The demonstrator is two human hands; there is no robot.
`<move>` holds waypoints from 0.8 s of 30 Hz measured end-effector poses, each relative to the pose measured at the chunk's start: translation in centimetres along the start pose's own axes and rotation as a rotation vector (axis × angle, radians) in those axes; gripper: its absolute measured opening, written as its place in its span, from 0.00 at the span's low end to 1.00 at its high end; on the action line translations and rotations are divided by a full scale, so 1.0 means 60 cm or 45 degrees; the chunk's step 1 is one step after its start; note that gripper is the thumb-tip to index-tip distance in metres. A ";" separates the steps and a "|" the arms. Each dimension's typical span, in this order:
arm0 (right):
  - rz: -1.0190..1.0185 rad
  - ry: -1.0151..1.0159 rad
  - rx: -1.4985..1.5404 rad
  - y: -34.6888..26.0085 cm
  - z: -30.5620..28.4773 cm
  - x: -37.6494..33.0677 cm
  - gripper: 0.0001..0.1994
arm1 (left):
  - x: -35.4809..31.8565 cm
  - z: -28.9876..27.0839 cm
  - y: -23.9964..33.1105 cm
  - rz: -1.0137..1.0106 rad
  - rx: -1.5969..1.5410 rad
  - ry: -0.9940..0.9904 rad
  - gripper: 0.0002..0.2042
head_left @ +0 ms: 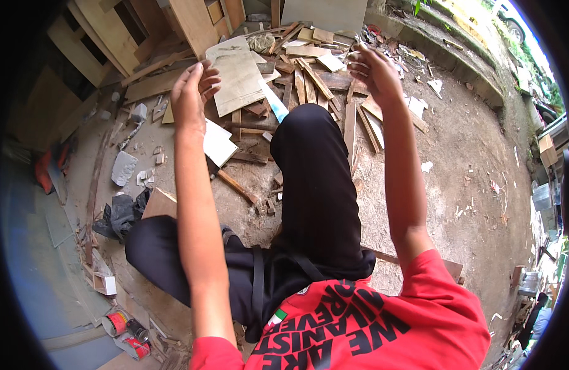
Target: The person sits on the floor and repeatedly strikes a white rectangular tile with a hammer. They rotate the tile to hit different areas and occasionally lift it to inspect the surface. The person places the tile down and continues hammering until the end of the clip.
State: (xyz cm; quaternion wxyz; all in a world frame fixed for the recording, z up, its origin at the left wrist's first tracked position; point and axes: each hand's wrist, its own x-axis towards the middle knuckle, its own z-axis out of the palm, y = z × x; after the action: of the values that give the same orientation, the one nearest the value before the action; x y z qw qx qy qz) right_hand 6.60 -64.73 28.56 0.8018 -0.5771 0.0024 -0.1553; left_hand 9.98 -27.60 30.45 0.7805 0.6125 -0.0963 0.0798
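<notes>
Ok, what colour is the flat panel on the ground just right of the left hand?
White: the flat panel beside the left hand shows best in the head view.

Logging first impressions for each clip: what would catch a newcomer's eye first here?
Two bare hands raised mid-air, the left hand and right hand, both open and holding nothing. Beyond them, a heap of scrap wood offcuts litters the dirt ground. A black-trousered knee rises between the forearms.

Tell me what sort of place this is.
Probably an outdoor yard used for rough woodwork or scrap sorting. A heap of wood offcuts lies on the bare dirt ground, board panels lean at the back, and dented paint cans sit by the edge.
</notes>
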 end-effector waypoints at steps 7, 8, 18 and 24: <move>0.142 0.149 -0.021 0.042 -0.028 -0.001 0.15 | 0.090 0.065 0.109 0.152 0.774 -0.485 0.19; 0.147 0.169 -0.042 0.044 -0.038 0.001 0.15 | 0.100 0.079 0.122 0.160 0.945 -0.606 0.20; 0.054 0.006 -0.359 -0.067 -0.043 -0.001 0.19 | 0.108 0.186 0.104 0.365 1.746 -1.135 0.27; 0.073 -0.111 -0.784 -0.126 -0.085 0.020 0.21 | 0.102 0.212 -0.014 0.208 1.592 -1.291 0.25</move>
State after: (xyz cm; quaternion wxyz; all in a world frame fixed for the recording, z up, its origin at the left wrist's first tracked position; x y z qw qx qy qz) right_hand 4.96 -71.90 34.09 0.5927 -0.7986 0.0312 -0.0998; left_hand 15.43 -40.10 34.10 0.1467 0.8883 -0.4206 -0.1120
